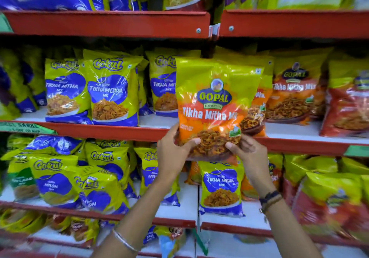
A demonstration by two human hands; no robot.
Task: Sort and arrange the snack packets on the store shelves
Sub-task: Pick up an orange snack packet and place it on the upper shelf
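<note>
Both hands are up at the middle shelf (111, 131), clamped on one packet. Left hand (173, 148) grips the bottom-left corner of the Gopal Tikha Mitha Mix packet (215, 106), thumb across the front, fingers tucked behind. Right hand (246, 150) takes the bottom-right corner the same way, thumb pressing the printed snack picture. The packet stands upright, green on top and orange below, its lower edge hanging just in front of the red shelf lip, at dead centre of the view.

At 3 o'clock from it, more Gopal packets (291, 94) sit on the same shelf, one just behind the held packet's right edge. At 9 o'clock, a row of Gokul Tikha Mitha Mix packets (111, 92) in yellow-green and blue stands upright, one partly hidden behind the held packet.

At 6 o'clock, on the shelf below, a single Gokul Tikha Mitha packet (220, 188) stands between the two forearms. At 8 o'clock, Gokul Nylon packets (54, 182) lean untidily against each other. A bangle (124, 241) rings the left wrist; dark bands (270, 198) circle the right wrist. Edges of the view are blurred.
</note>
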